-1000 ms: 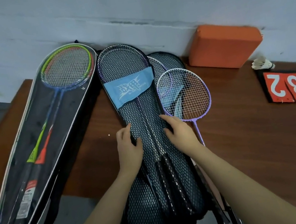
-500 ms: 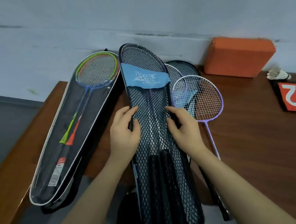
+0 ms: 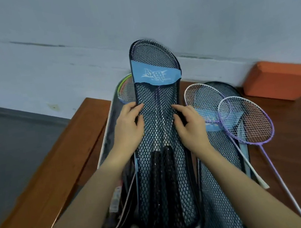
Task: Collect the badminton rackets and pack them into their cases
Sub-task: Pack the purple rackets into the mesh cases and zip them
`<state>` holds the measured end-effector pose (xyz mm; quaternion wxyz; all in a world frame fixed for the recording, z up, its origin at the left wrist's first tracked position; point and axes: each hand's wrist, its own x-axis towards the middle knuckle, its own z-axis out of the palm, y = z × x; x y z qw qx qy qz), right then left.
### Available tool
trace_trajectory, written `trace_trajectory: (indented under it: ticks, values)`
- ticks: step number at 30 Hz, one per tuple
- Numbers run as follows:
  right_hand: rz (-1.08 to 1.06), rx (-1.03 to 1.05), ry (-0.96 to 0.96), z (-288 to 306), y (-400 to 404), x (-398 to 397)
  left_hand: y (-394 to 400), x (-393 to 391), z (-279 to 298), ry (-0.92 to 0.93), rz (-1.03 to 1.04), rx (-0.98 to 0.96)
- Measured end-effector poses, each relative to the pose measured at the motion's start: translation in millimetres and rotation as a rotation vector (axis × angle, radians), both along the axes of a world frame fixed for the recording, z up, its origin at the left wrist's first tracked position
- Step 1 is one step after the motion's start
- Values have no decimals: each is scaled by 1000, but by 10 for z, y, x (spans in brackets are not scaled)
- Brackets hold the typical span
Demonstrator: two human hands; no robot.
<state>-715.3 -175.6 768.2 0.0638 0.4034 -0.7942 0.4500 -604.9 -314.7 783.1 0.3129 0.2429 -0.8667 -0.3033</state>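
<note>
Both hands, the left hand (image 3: 128, 128) and right hand (image 3: 189, 126), pinch the mesh case (image 3: 164, 169) sides (rackets inside), which runs long from 6 to 12 o'clock.

no legible text anywhere

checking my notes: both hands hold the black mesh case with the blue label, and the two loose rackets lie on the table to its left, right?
Not quite. Both hands, left hand and right hand, do hold the black mesh case with the blue label, but the head view shows the two loose rackets on the table to its right.
</note>
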Motion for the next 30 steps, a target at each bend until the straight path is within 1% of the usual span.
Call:
trace_trajectory:
  ticks: [5, 9, 12, 15, 17, 20, 21, 24, 26, 28, 30]
  values:
    - [-56, 42, -28, -106, -695, 306, -768, 272, -167, -84, -31, 81]
    - [-84, 125, -89, -243, -1023, 519, -1146, 398, -378, -192, -47, 165]
    - [-103, 190, -132, -362, -1149, 653, -1309, 439, -561, -295, -67, 225]
    - [-155, 187, -230, -492, -1171, 759, -1371, 464, -728, -360, -93, 279]
    - [-200, 176, -294, -564, -1131, 792, -1383, 487, -810, -380, -93, 271]
    - [-246, 222, -312, -693, -1061, 782, -1397, 547, -945, -432, -85, 266]
    - [-246, 263, -307, -743, -1039, 778, -1399, 575, -993, -466, -84, 243]
    - [-264, 432, -324, -904, -989, 762, -1413, 624, -1128, -593, -88, -15]
    - [-271, 532, -339, -997, -971, 749, -1412, 648, -1171, -615, -107, -120]
    - [-261, 586, -345, -1036, -969, 736, -1406, 661, -1185, -627, -123, -154]
    - [-245, 581, -330, -1033, -967, 712, -1397, 658, -1167, -622, -133, -148]
